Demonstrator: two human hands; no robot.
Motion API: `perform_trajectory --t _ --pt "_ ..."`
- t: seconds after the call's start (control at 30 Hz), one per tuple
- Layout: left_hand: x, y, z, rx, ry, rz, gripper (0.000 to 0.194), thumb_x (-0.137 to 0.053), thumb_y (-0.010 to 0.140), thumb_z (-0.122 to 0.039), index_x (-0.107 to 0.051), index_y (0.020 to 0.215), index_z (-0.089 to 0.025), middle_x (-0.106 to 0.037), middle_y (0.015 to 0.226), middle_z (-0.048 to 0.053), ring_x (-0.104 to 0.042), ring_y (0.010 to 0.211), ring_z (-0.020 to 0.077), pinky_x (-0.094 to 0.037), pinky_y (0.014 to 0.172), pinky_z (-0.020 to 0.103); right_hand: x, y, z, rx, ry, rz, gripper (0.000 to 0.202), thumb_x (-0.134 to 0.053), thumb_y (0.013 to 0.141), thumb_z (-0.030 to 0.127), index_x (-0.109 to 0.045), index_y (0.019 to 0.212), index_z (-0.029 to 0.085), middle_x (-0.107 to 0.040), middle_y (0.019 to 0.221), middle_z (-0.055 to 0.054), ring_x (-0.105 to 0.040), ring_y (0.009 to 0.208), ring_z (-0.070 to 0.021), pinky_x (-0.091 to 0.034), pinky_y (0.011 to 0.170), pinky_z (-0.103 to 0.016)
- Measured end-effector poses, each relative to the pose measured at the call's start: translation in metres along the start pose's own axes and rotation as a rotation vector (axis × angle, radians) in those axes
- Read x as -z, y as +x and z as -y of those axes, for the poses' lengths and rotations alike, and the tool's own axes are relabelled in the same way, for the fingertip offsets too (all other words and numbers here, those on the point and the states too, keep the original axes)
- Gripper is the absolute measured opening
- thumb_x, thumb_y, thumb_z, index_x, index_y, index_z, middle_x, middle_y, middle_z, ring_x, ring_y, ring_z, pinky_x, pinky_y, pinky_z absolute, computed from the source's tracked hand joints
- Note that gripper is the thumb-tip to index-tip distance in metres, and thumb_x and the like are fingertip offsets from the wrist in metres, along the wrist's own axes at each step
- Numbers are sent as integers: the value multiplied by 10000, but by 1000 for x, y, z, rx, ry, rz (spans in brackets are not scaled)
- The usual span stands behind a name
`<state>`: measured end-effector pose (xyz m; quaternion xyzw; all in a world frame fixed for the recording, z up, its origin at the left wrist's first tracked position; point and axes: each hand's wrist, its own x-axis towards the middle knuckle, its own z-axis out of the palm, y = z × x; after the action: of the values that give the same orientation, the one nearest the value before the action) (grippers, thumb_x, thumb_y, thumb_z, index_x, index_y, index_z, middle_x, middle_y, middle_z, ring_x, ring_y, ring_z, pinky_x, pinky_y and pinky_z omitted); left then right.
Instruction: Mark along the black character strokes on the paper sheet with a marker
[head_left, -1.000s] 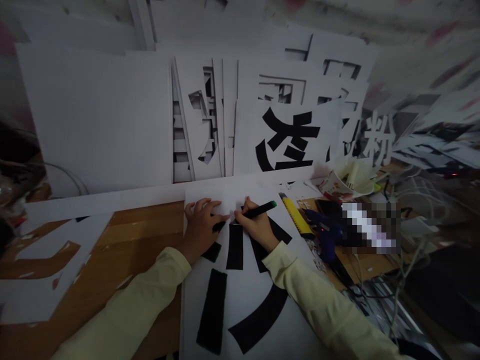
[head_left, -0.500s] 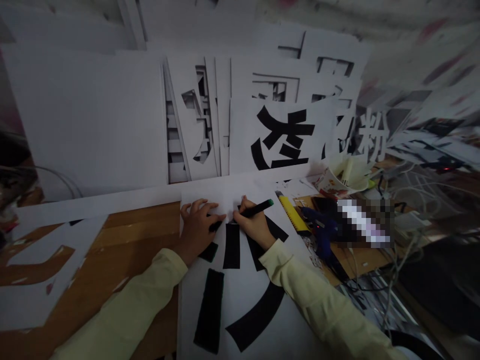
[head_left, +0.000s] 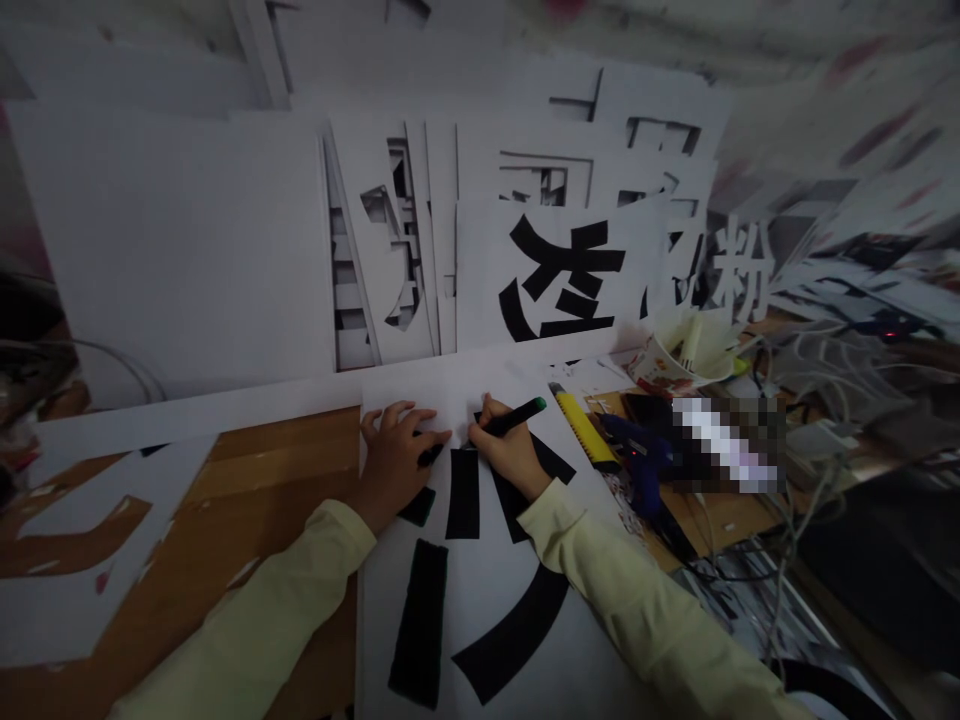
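A black marker pen [head_left: 523, 414] with a green end is gripped in my right hand [head_left: 517, 462], its tip low near the top of a black strip [head_left: 463, 495]. My left hand [head_left: 394, 458] lies with fingers spread on the white board [head_left: 517, 610], partly covering a black shape beside its thumb. Other black stroke shapes lie around: a long block [head_left: 418, 625] with green-marked edges, a curved one [head_left: 517, 635], and a small one [head_left: 418, 507] below my left hand. Another black shape [head_left: 553, 457] is partly hidden behind my right hand.
Right of the board lie a yellow cutter knife [head_left: 585, 428] and a blue glue gun [head_left: 643, 455], near a paper bowl [head_left: 667, 365] and loose cables [head_left: 806, 510]. White boards with cut-out characters [head_left: 397, 240] lean at the back. A cut white sheet [head_left: 67, 610] lies at left.
The camera view has shifted very slightly. Both hands stay in nearly the same place, and the marker pen is still in the right one.
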<state>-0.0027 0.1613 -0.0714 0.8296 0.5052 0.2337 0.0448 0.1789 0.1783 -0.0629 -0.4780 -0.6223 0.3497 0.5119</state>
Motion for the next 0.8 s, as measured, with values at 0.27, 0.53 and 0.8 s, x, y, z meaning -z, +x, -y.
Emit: perform_trajectory --t 0.27,0.53,0.8 --pt "5 1 -4 6 9 10 449 -515 740 -24 -720 1000 -326 -625 1239 20 -425 1225 309 -256 980 581 4 -1 0 -29 -14 12 261 -571 652 203 -338 541 241 -333 501 102 -344 486 -110 -343 1036 -466" --pt "5 1 -4 -4 17 10 447 -525 740 -34 -720 1014 -329 -628 1234 31 -435 1208 317 -268 967 575 5 -2 -3 -24 -38 -4 247 -560 657 184 -344 548 236 -344 513 93 -378 525 -121 -394 937 -416" --pt "4 2 -4 3 7 12 440 -525 754 -31 -716 1011 -332 -631 1225 22 -446 1201 310 -258 974 575 7 -2 -3 -33 -24 -11 246 -548 656 168 -338 545 231 -348 516 95 -374 522 -113 -400 864 -374"
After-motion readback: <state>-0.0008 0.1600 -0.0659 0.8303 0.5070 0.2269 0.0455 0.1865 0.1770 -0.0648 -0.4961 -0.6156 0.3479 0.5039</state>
